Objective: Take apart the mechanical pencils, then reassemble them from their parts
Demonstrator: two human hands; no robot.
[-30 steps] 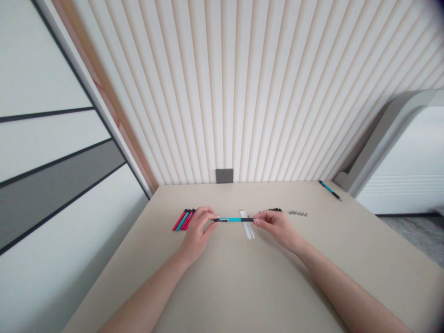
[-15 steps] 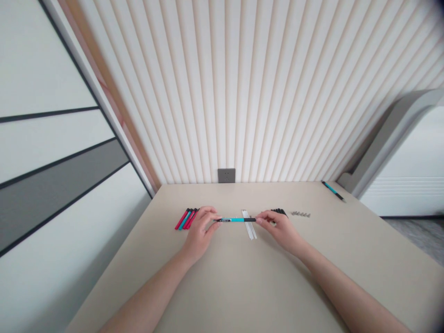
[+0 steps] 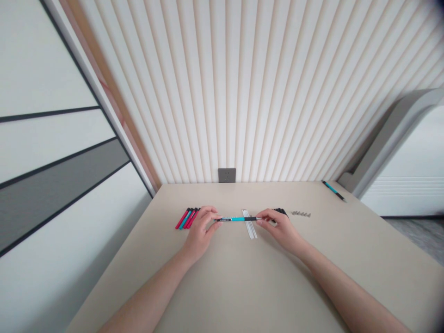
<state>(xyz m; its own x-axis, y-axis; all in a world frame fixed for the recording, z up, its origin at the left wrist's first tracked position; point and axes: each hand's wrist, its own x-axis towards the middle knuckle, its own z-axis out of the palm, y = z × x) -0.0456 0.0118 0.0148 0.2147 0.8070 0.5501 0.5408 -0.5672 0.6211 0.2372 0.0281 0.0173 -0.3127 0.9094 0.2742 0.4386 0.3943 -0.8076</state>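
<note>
I'm counting one bare left hand [image 3: 199, 233] and one bare right hand [image 3: 281, 229] sharing one slim teal-and-black pen [image 3: 236, 219], while a second teal-and-black pen [image 3: 333, 191], three slim red pens [image 3: 182, 218], and one slim teal pen [image 3: 186, 218] are lying on the table.

Teal pen [image 3: 233, 219] between both hands [image 3: 282, 229]

Pen [image 3: 236, 219]: glossy teal and black plastic
Screws [image 3: 301, 213]: grey metal
Table [image 3: 222, 286]: smooth, matt beige laminate
Wall [image 3: 222, 92]: ribbed, matt cream panelling

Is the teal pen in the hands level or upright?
Level: the pen runs sideways, its ends pinched by the left hand and right hand.
</note>
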